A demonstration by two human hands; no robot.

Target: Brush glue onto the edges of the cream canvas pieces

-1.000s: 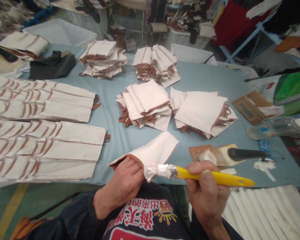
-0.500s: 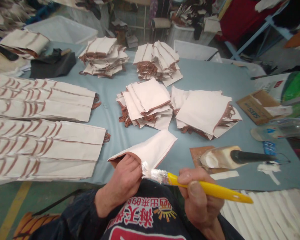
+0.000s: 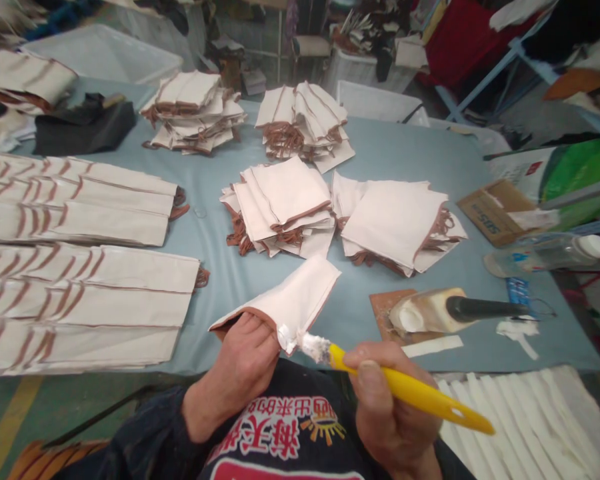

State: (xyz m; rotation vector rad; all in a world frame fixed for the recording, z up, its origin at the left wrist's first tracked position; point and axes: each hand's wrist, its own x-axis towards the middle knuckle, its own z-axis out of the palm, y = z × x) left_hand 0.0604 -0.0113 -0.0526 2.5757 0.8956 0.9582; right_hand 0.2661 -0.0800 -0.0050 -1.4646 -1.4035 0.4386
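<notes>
My left hand [image 3: 245, 357] is closed on the near edge of a cream fabric piece [image 3: 295, 293] with a brown inside; part of its fingers sits within the fold. In my right hand [image 3: 393, 400] is a yellow-handled brush [image 3: 410, 387], pinched between thumb and fingers. White paste coats the brush's bristles, which touch or nearly touch the piece's near corner beside my left hand. A white smear shows on that corner. To the right, a whitish container with a black handle [image 3: 435, 310] lies on a brown sheet.
Stacks of cream pieces with brown edges [image 3: 285, 193] stand beyond my hands. Overlapping rows of similar pieces [image 3: 125, 287] lie at left. A cardboard box [image 3: 495, 213] and a clear plastic bottle [image 3: 545, 257] are at right, with white strips [image 3: 520, 420] below the table edge.
The brush has tilted, its handle end lower, and its bristles have shifted slightly off the corner's surface. My left hand still holds the fabric piece. The whole view has shifted a little.
</notes>
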